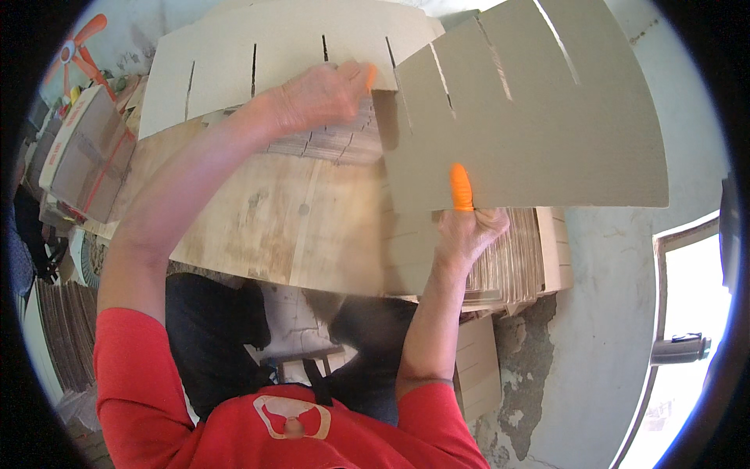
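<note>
My right hand [474,230] grips the lower edge of a grey-brown slotted cardboard sheet [531,148], its thumb in an orange finger cover lying on the face. This sheet is raised and tilted at the right, its slots toward the top. Farther back, my left hand [320,98] is closed at the lower edge of a paler slotted cardboard sheet [223,74], close to the raised sheet's left side. An orange cover shows on one of its digits too; its other fingertips are hidden. Beneath the pale sheet, a stack of slotted cardboard pieces [336,143] partly shows.
The wooden tabletop [258,211] spreads before me. More stacked cardboard [508,262] stands at its right side, under the raised sheet. At the left are a clear plastic box [90,156], an orange-bladed fan [78,53] and another cardboard stack [69,336]. A wall [601,313] borders the right.
</note>
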Available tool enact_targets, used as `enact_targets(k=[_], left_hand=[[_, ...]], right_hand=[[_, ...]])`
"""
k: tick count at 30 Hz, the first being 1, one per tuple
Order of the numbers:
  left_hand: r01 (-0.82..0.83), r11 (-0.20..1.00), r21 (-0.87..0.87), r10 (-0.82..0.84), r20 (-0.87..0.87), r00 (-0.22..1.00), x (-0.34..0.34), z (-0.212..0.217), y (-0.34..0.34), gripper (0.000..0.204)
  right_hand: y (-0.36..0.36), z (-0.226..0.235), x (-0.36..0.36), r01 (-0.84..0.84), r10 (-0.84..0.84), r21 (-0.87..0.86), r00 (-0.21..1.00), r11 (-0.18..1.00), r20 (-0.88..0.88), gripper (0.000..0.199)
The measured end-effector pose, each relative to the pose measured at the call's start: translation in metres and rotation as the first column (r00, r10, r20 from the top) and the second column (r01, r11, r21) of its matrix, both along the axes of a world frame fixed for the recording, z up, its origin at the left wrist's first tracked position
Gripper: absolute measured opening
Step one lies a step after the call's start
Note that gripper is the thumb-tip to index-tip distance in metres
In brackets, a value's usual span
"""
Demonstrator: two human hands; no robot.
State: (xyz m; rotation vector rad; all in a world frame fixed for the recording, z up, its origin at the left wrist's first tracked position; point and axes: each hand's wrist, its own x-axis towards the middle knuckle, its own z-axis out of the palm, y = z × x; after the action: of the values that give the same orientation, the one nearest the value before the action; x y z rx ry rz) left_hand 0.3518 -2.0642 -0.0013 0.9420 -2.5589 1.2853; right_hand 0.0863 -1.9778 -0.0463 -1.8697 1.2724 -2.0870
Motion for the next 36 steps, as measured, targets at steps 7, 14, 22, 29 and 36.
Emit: enact_targets(k=[7, 14, 22, 29, 36], left_hand=[[0.161, 0.987, -0.026, -0.161, -0.005, 0.987, -0.019, -0.009, 0.035, 0.037], [0.187, 0.981, -0.045, -0.188, -0.015, 0.982, -0.034, -0.014, 0.061, 0.027], [0.199, 0.979, -0.043, -0.199, 0.005, 0.980, -0.030, -0.014, 0.059, 0.024], [0.251, 0.959, -0.130, -0.256, -0.021, 0.967, -0.023, -0.013, 0.067, 0.012], [0.286, 0.958, -0.017, -0.286, -0.049, 0.957, -0.030, -0.018, 0.092, 0.022]], right_hand=[[-0.005, -0.006, 0.003, -0.418, 0.239, 0.043, 0.597, 0.907, 0.765, 0.019], [0.003, 0.001, 0.002, -0.005, -0.001, 0.121, 0.999, 0.993, 0.047, 0.006], [0.006, -0.002, -0.013, -0.072, 0.033, 0.245, 0.987, 0.967, 0.160, 0.002], [0.002, 0.001, -0.007, -0.228, 0.187, 0.126, 0.944, 0.966, 0.272, 0.018], [0.007, -0.006, 0.005, -0.197, 0.180, 0.094, 0.970, 0.976, 0.165, 0.020]])
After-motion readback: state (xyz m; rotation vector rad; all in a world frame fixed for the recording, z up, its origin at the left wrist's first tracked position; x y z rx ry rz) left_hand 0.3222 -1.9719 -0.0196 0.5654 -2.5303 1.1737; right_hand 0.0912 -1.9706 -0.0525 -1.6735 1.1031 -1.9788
